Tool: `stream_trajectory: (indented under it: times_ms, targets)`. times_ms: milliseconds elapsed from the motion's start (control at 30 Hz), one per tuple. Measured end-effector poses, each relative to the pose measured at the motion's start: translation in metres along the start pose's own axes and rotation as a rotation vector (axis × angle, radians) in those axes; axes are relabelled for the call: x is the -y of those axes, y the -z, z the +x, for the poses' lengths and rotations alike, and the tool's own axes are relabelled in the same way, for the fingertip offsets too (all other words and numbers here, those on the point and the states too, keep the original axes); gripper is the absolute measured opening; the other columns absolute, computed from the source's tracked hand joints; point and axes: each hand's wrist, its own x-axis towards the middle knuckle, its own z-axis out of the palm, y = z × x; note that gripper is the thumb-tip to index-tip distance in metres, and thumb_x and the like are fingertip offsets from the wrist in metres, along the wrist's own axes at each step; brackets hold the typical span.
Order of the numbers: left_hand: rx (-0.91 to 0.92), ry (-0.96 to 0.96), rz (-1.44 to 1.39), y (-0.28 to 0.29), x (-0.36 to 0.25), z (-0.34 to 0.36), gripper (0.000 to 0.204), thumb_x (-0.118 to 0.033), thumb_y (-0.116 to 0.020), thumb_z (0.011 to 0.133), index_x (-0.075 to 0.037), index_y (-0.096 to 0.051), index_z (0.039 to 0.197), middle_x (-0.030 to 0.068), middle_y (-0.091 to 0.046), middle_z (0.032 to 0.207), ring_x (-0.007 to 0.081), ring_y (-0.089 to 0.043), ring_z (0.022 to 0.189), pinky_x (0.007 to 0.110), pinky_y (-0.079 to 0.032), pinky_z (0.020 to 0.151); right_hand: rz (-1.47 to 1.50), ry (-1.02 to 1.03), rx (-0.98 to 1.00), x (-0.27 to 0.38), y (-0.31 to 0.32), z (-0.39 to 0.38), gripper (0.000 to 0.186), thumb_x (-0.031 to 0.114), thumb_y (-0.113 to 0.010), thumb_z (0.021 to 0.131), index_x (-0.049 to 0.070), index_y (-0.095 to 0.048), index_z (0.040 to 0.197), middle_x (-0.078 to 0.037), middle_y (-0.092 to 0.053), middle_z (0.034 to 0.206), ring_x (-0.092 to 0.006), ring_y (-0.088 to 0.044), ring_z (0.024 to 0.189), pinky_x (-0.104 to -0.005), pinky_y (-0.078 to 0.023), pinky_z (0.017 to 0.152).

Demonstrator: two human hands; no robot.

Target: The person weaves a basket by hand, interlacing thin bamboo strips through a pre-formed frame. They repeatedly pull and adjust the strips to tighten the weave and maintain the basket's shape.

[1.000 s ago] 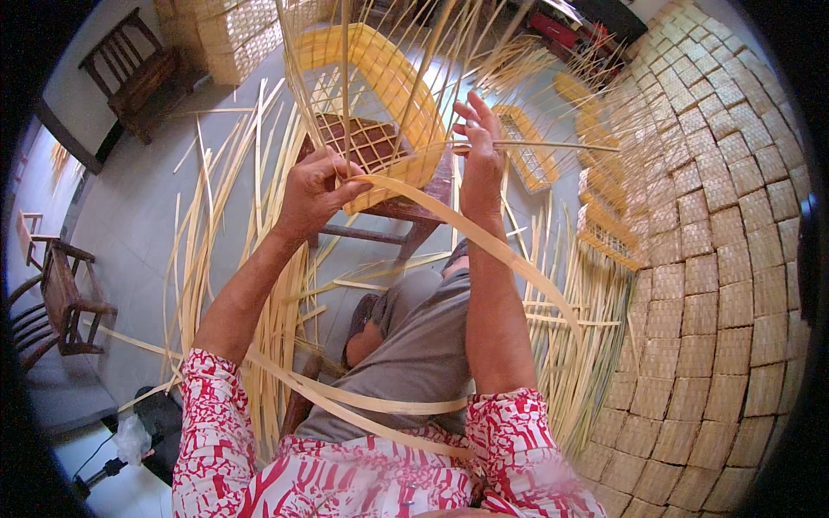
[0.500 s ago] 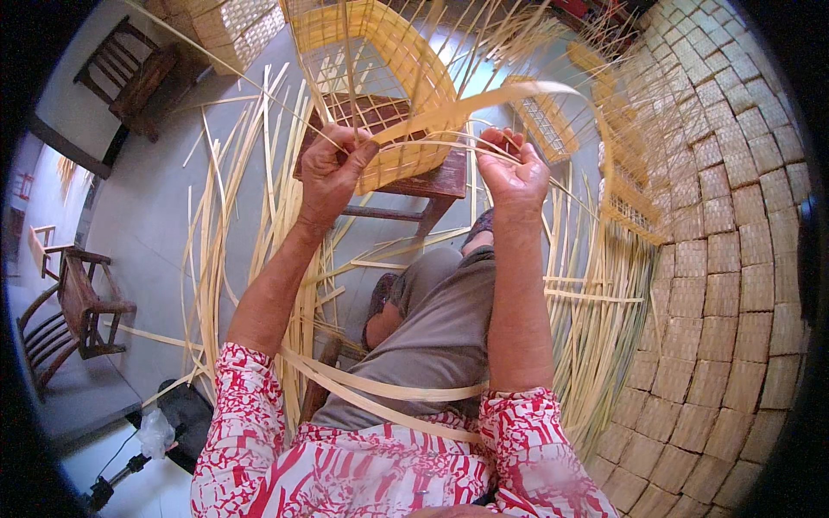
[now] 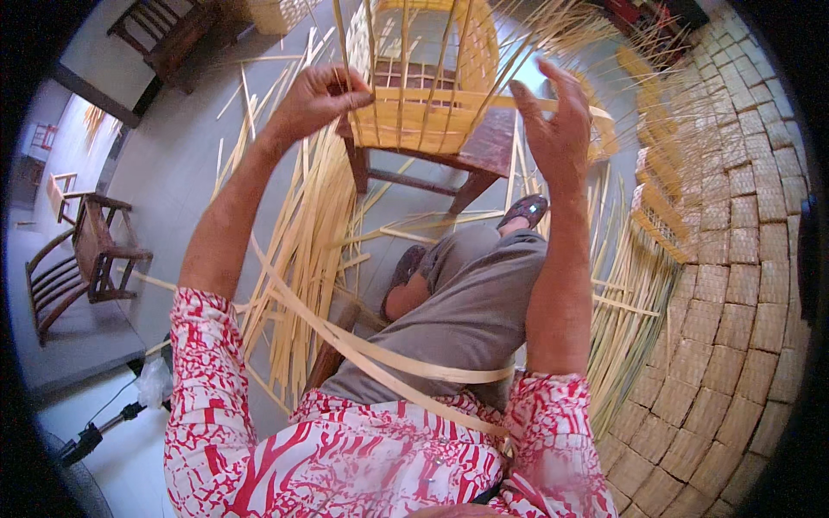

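A half-woven yellow basket (image 3: 418, 126) of bamboo-like strips, its long thin stakes standing up, rests on a dark wooden stool (image 3: 489, 154). Along its near side runs a flat pale strip (image 3: 471, 100), passing among the stakes and out to the right. My left hand (image 3: 321, 97) is closed at the basket's left corner, thumb and forefinger pinching the strip near its left end. Beside the right corner, my right hand (image 3: 557, 121) is raised with thumb and fingers apart. It is next to the strip's right part and appears to hold nothing.
Loose pale strips (image 3: 298, 250) cover the floor left of the stool, and another bundle (image 3: 626, 315) lies to the right. Two long strips (image 3: 414, 367) cross my lap. More yellow woven pieces (image 3: 661, 207) stand before stacked woven blocks (image 3: 721, 345). Wooden chairs (image 3: 95, 250) are at left.
The hands have moved apart, and the right one has let go of the thin strips. The basket now faces me squarely, with the flat strip lying straight along its near side instead of arching up.
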Motion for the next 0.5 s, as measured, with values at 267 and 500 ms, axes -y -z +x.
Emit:
stream_trajectory:
  times_ms: [267, 500]
  targets:
    - [0.148, -0.090, 0.006, 0.029, 0.009, -0.007, 0.009, -0.013, -0.074, 0.090, -0.005, -0.071, 0.087, -0.0042, -0.062, 0.082, 0.0059, -0.055, 0.078, 0.026, -0.045, 0.074, -0.229, 0.025, 0.483, 0.009, -0.012, -0.040, 0.017, 0.027, -0.058, 0.095, 0.014, -0.070, 0.094, -0.014, -0.070, 0.084, -0.0345, -0.067, 0.085, -0.0449, -0.043, 0.092]
    - [-0.370, -0.108, 0.022, 0.003, 0.007, -0.024, 0.041, -0.016, -0.080, 0.085, -0.009, -0.062, 0.122, -0.0020, -0.062, 0.084, 0.0054, -0.055, 0.072, 0.022, -0.048, 0.067, -0.001, -0.169, 0.570, 0.021, -0.013, -0.039, 0.018, 0.023, -0.057, 0.095, 0.011, -0.068, 0.102, -0.020, -0.069, 0.086, -0.0423, -0.067, 0.083, -0.0519, -0.052, 0.073]
